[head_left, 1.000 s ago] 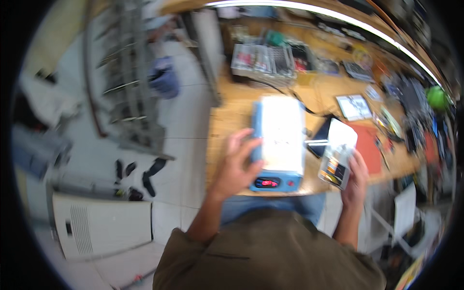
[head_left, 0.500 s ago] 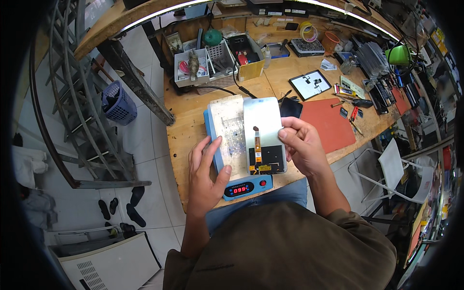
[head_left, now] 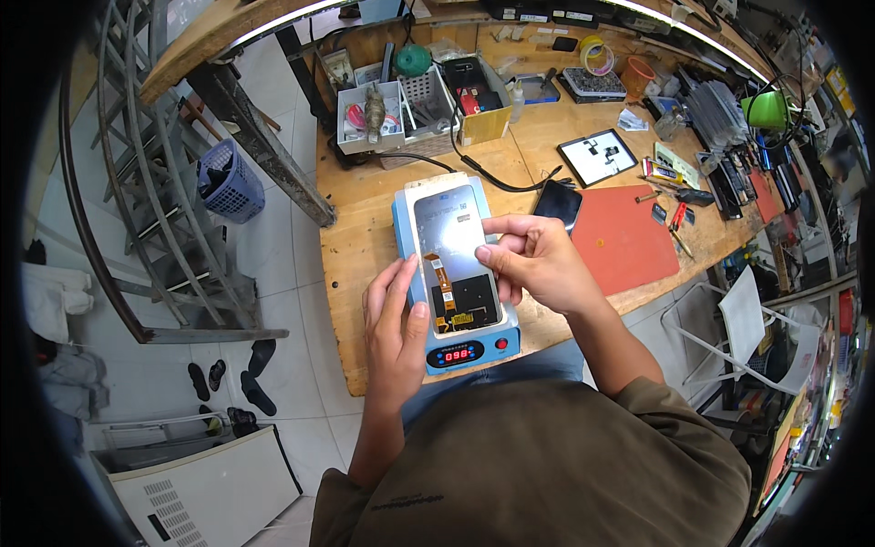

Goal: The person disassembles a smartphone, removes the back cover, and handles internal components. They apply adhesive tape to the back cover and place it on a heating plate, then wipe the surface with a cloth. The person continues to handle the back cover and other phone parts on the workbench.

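Illumination is bright over the worktop (head_left: 351, 264). A white tube light (head_left: 706, 36) shines beyond the left hand (head_left: 392, 314) and the right hand (head_left: 538, 260). Glare whitens the flat panel (head_left: 448, 235) between them. Detail at the hands is sharp; shadows are soft. Fisheye distortion bends straight edges far from the hands, and the corners fall to black.

A silvery phone screen panel (head_left: 456, 239), orange flex cable (head_left: 440, 281) uppermost, is lengthwise over a blue box (head_left: 489, 348).
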Action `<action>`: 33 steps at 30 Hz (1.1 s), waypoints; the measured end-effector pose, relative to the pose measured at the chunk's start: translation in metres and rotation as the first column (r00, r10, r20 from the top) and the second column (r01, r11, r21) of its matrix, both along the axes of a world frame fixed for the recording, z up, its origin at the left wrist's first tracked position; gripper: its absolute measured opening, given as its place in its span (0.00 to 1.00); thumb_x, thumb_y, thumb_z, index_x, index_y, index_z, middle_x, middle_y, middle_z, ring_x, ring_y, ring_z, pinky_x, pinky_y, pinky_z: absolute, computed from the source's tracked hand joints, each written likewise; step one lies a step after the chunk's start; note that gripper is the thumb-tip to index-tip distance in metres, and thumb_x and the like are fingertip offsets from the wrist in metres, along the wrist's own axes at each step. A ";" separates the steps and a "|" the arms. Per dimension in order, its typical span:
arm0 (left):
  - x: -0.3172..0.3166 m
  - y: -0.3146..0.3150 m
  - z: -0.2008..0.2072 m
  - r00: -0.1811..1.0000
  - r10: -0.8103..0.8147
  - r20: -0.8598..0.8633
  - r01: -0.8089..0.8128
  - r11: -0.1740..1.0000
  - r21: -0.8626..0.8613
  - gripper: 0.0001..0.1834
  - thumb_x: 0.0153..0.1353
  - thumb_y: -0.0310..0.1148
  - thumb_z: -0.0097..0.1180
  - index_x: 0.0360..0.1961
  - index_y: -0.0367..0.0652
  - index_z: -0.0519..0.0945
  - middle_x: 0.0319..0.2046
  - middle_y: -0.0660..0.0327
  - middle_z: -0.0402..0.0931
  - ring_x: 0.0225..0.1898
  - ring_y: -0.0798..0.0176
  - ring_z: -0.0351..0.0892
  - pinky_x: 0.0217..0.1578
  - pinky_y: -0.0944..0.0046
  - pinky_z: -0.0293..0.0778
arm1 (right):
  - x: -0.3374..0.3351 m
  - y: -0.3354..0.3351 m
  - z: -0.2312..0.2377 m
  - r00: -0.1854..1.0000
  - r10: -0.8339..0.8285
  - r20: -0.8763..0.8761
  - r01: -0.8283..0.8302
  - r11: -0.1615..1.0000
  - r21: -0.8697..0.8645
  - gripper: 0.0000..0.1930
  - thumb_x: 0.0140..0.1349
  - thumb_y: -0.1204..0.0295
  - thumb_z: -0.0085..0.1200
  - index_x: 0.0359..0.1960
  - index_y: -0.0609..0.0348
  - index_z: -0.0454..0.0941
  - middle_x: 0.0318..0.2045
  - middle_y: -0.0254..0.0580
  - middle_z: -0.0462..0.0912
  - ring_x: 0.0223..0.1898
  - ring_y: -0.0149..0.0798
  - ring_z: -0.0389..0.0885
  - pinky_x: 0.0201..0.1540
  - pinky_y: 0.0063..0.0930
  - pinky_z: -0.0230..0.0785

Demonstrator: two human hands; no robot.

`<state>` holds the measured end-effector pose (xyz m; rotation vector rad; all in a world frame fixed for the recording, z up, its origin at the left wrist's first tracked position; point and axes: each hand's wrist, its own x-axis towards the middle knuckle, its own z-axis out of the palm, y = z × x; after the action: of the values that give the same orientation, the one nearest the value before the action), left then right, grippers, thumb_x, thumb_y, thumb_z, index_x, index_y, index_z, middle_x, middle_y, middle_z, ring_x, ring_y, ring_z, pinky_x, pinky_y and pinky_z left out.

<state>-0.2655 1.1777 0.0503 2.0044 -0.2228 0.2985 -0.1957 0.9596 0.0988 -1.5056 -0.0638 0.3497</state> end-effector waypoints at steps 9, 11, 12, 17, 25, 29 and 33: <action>0.003 0.005 -0.002 1.000 -0.015 -0.014 0.015 1.000 0.008 0.25 0.72 0.31 0.49 0.69 0.38 0.73 0.63 0.46 0.70 0.66 0.47 0.69 0.68 0.52 0.61 | -0.026 -0.049 -0.017 0.970 -0.232 0.065 0.238 0.967 -0.095 0.10 0.70 0.67 0.63 0.37 0.62 0.80 0.21 0.28 0.79 0.22 0.20 0.78 0.19 0.15 0.66; 0.003 0.005 -0.004 1.000 -0.028 -0.009 0.028 0.999 -0.026 0.25 0.72 0.29 0.47 0.69 0.36 0.72 0.63 0.45 0.70 0.67 0.48 0.68 0.69 0.53 0.61 | -0.038 -0.060 -0.023 0.987 -0.160 0.021 0.162 0.975 -0.149 0.09 0.71 0.68 0.61 0.38 0.62 0.81 0.22 0.28 0.80 0.24 0.20 0.79 0.21 0.16 0.68; 0.003 0.004 -0.004 1.000 -0.024 -0.019 0.024 0.999 -0.023 0.25 0.71 0.29 0.48 0.69 0.35 0.72 0.63 0.45 0.70 0.67 0.48 0.68 0.69 0.53 0.61 | -0.044 -0.063 -0.026 0.988 -0.145 -0.046 0.132 0.968 -0.212 0.08 0.71 0.69 0.61 0.38 0.61 0.81 0.23 0.29 0.80 0.24 0.20 0.80 0.22 0.16 0.69; 0.002 0.005 -0.001 1.000 -0.004 0.026 0.005 1.000 -0.024 0.25 0.68 0.29 0.51 0.66 0.36 0.75 0.64 0.44 0.68 0.66 0.46 0.68 0.68 0.51 0.61 | -0.065 -0.052 -0.034 0.972 -0.190 0.138 0.209 0.967 -0.143 0.07 0.71 0.73 0.59 0.40 0.65 0.83 0.26 0.32 0.83 0.26 0.21 0.81 0.30 0.18 0.71; -0.004 0.003 0.008 1.000 0.014 0.024 -0.017 0.992 0.127 0.22 0.66 0.29 0.54 0.62 0.44 0.82 0.65 0.44 0.66 0.68 0.44 0.63 0.69 0.49 0.57 | -0.057 -0.014 -0.022 0.905 -0.019 0.425 0.143 0.954 -0.263 0.12 0.66 0.72 0.64 0.45 0.69 0.82 0.23 0.36 0.82 0.22 0.25 0.79 0.25 0.22 0.70; -0.005 0.003 0.014 0.998 0.012 0.055 -0.026 0.960 0.278 0.23 0.66 0.29 0.54 0.62 0.48 0.82 0.68 0.43 0.62 0.70 0.42 0.57 0.71 0.47 0.53 | -0.058 -0.004 -0.023 0.913 -0.056 0.404 0.189 0.936 -0.297 0.14 0.64 0.70 0.69 0.40 0.67 0.79 0.19 0.34 0.80 0.19 0.24 0.77 0.22 0.22 0.68; -0.004 0.003 0.022 0.998 -0.012 0.055 -0.009 0.931 0.366 0.24 0.65 0.28 0.55 0.63 0.50 0.82 0.69 0.42 0.60 0.71 0.40 0.56 0.72 0.46 0.52 | -0.055 -0.002 -0.029 0.943 -0.046 0.329 0.150 0.943 -0.297 0.14 0.63 0.69 0.69 0.36 0.62 0.74 0.17 0.33 0.78 0.18 0.24 0.76 0.22 0.22 0.66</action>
<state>-0.2699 1.1803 0.0727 2.3671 -0.3359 0.3309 -0.2505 0.9575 0.0696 -1.8705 -0.1939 0.0303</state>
